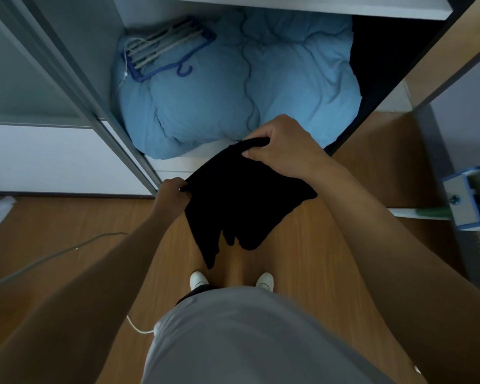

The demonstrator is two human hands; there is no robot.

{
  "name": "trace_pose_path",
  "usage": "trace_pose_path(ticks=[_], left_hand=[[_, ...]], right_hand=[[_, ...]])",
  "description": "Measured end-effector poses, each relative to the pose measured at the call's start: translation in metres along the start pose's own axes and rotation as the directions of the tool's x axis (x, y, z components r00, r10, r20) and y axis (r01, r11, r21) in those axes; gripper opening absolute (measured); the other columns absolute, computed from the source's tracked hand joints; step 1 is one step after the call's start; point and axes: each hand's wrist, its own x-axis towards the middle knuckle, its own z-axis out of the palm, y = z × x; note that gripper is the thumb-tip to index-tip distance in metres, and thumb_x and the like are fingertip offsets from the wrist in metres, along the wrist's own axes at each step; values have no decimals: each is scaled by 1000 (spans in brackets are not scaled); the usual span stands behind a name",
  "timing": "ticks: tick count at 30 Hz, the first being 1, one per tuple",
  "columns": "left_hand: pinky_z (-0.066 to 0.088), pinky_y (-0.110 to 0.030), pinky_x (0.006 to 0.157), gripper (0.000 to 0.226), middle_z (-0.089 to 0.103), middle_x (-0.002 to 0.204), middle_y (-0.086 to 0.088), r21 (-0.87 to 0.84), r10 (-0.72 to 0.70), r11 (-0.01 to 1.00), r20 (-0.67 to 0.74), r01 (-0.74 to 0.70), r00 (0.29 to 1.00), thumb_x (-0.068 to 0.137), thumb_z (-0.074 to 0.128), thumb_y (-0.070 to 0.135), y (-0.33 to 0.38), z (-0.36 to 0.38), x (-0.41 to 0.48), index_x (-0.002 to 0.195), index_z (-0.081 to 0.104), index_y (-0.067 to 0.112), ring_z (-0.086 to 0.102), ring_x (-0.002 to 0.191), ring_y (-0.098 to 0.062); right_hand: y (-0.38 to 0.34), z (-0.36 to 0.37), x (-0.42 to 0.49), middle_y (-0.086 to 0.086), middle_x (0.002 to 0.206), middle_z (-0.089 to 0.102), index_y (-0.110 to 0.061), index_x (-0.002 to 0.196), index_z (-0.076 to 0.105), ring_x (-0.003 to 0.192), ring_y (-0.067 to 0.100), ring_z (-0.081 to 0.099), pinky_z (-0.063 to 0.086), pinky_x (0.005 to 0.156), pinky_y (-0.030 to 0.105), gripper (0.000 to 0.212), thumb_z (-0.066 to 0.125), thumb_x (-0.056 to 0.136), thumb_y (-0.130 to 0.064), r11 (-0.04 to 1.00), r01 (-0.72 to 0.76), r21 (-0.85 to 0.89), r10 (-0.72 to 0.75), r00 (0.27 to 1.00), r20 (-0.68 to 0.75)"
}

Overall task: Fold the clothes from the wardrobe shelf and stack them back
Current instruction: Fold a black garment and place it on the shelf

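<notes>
**Black garment up in both hands, fold not yet made**

We're looking straight down at 1 black garment (241,206), held in the air in front of the open wardrobe (175,164), above the wooden floor (330,245). The left hand (175,191) pinches the garment's left corner between thumb and curled fingers. The right hand (284,151) curls its fingers over the top edge, thumb pressed on the cloth.

The garment hangs loose with a ragged, uneven lower edge, so we judge the folding has barely begun. We see no folded stack anywhere. The bottom compartment holds a puffy blue duvet (233,87) with a blue hanger (164,51) lying on it, and the white shelf (288,4) shows only its edge. We can't tell how many pieces remain.

We can read no writing: no brand or label on the garment, nor on the 2 white shoes (198,279).
</notes>
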Motion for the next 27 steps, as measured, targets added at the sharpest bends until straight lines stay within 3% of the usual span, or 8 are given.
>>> trace_pose_path(ticks=[3, 6, 10, 15, 17, 20, 23, 27], left_hand=[[33, -26, 66, 18, 70, 81, -21, 12, 13, 1000, -80, -13, 997, 81, 55, -9, -6, -4, 0, 84, 72, -7, 64, 77, -29], [43, -25, 71, 28, 73, 83, -18, -144, -38, 989, -173, 12, 984, 78, 50, -16, -6, -14, 0, 82, 75, -3, 64, 77, -22], [48, -32, 76, 34, 63, 71, -7, -429, -237, 893, -194, 135, 952, 78, 40, -16, 1, -29, 3, 75, 66, 6, 59, 78, -22], [46, -16, 56, 33, 55, 59, 3, -656, -322, 745, -195, 120, 926, 86, 38, -9, 22, -40, 9, 67, 60, 7, 57, 54, -2], [43, -9, 56, 34, 54, 60, 2, -642, -250, 765, -227, 49, 941, 85, 37, -14, 30, -42, 10, 72, 61, 6, 55, 51, 4], [40, -12, 58, 41, 50, 62, -1, -558, -130, 829, -262, -41, 956, 78, 35, -17, 38, -44, 9, 62, 58, 14, 49, 55, 2], [39, -21, 59, 30, 49, 64, -4, -494, -103, 868, -257, -39, 961, 75, 34, -10, 42, -45, 10, 65, 57, 6, 47, 61, -7], [46, -26, 71, 30, 59, 75, -3, -395, -79, 918, -246, -26, 966, 80, 35, -4, 35, -52, 10, 78, 63, 5, 55, 75, -15]], right_hand=[[2, -3, 1, 1, 98, 76, -18, 104, 78, 92, 14, 69, 53, 86, 31, 18, 72, 88, -23, 1000, 14, -13, -12, 988, 153], [7, -5, 1, 7, 98, 75, -13, 105, 76, 84, 11, 65, 48, 73, 23, 18, 69, 91, -21, 995, 30, -98, 1, 952, 307], [12, -8, 1, 1, 112, 70, -16, 117, 71, 102, 14, 63, 50, 94, 32, 24, 62, 96, -23, 978, 56, -199, 28, 918, 396], [18, -8, 4, 5, 119, 65, -16, 119, 67, 105, 18, 60, 48, 93, 31, 36, 48, 92, -3, 958, 13, -288, 88, 938, 336], [21, -8, 5, 6, 124, 64, -17, 124, 67, 110, 23, 60, 49, 99, 37, 45, 45, 88, -2, 944, -45, -326, 143, 948, 283], [28, -4, 6, 5, 125, 63, -24, 126, 66, 111, 27, 61, 50, 99, 43, 42, 52, 89, -12, 911, -144, -386, 221, 962, 162], [36, 6, 9, 8, 96, 67, -9, 93, 71, 95, 27, 65, 53, 85, 36, 20, 53, 87, -5, 957, -168, -238, 185, 981, 53], [34, 18, 6, 1, 61, 58, -7, 71, 70, 57, 9, 53, 40, 53, 19, 28, 46, 84, 0, 965, -194, 178, 194, 981, 14]])
